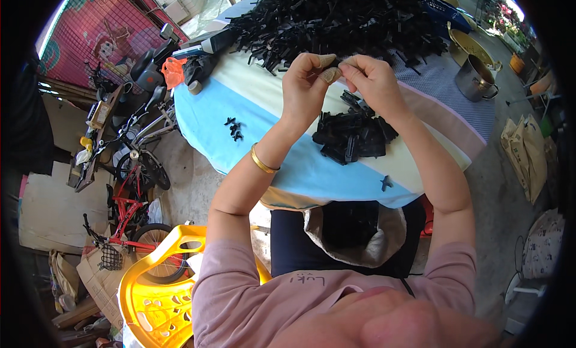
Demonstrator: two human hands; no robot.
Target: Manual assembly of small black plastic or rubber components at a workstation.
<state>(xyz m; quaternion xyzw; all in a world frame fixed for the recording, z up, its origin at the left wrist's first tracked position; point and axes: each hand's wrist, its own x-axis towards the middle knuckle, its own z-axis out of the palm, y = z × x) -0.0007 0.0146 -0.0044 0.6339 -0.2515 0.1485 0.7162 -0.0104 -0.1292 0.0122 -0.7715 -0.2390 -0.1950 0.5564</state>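
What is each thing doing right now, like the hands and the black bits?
Left hand: raised, fingertips pinched together against the right.
Right hand: raised, fingertips pinched.
Small pile of black pieces: heaped loosely under the hands.
Big black heap: piled high.
Metal pot: upright.

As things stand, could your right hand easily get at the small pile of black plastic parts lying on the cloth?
Probably yes: the right hand is raised just above the small pile of black parts, with nothing between them, though its fingers are pinched together with the left hand.

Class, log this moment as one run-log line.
left hand and right hand: together, pinching something small | below: small pile of black plastic parts | cloth-covered table
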